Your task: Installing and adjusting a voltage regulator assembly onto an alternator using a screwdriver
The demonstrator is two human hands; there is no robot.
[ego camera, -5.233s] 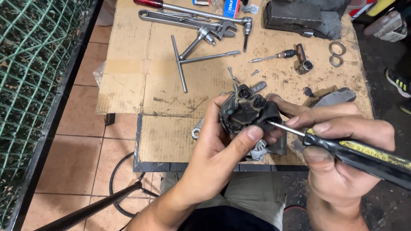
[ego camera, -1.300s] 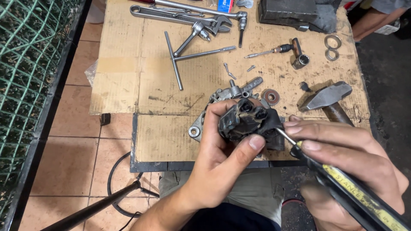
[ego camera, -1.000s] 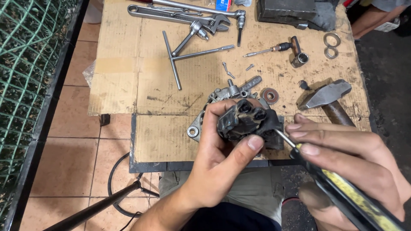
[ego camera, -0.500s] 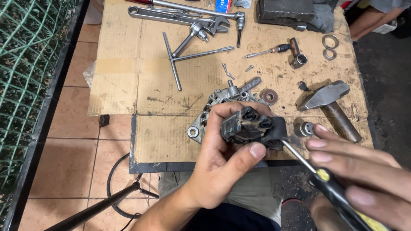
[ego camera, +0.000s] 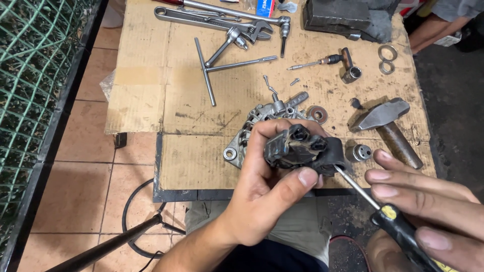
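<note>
Left hand point(ego camera: 267, 186) clamps one black plastic electrical part point(ego camera: 302, 148); right hand point(ego camera: 428, 206) grips one black-handled screwdriver point(ego camera: 388, 219), drawn lower-right since earlier.

The right hand point(ego camera: 428, 211) has slid lower and outward from the black part point(ego camera: 302, 148), its screwdriver point(ego camera: 388, 221) tip staying there. A small metal cup point(ego camera: 361, 152) beside the hammer point(ego camera: 388, 126) is now uncovered.

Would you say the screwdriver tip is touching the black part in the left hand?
Touching: the head view shows the screwdriver shaft meeting the black part with no gap.
</note>
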